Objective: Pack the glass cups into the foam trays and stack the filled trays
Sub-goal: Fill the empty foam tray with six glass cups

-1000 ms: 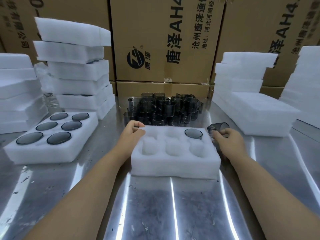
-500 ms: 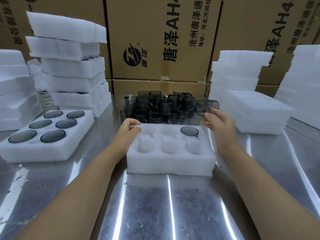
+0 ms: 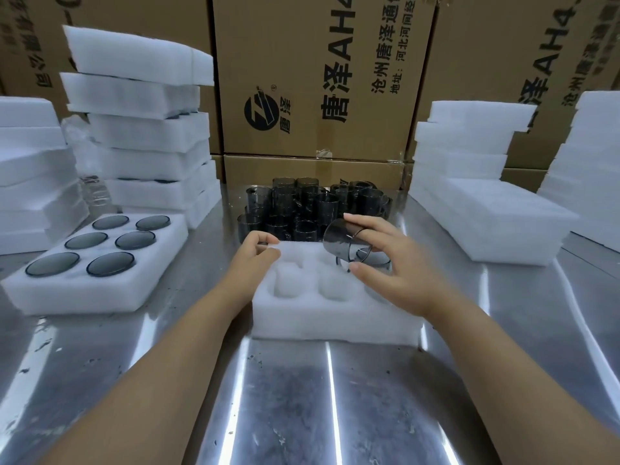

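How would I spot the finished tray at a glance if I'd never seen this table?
On the shiny metal table, look left, in front of the tall stack of white foam trays. A single white foam tray lies flat there. All six of its holes hold dark round glass cups, while the middle foam tray shows mostly empty holes.

The open foam tray (image 3: 335,317) lies mid-surface (image 3: 302,397). At its 12 o'clock stand the loose cups (image 3: 302,209), with cardboard boxes (image 3: 318,78) behind them. At 10 o'clock lies a filled tray (image 3: 84,293), six cups in its pockets. Behind that, a tray stack (image 3: 147,135) rises toward 11 o'clock, with another stack (image 3: 30,169) at 9 o'clock. Foam stacks (image 3: 476,203) sit at 2 o'clock. The left grip (image 3: 255,260) holds the open tray's 11 o'clock corner. The right grip (image 3: 396,266) holds the held cup (image 3: 342,241) tilted above the 1 o'clock pockets, over a seated cup (image 3: 379,260).
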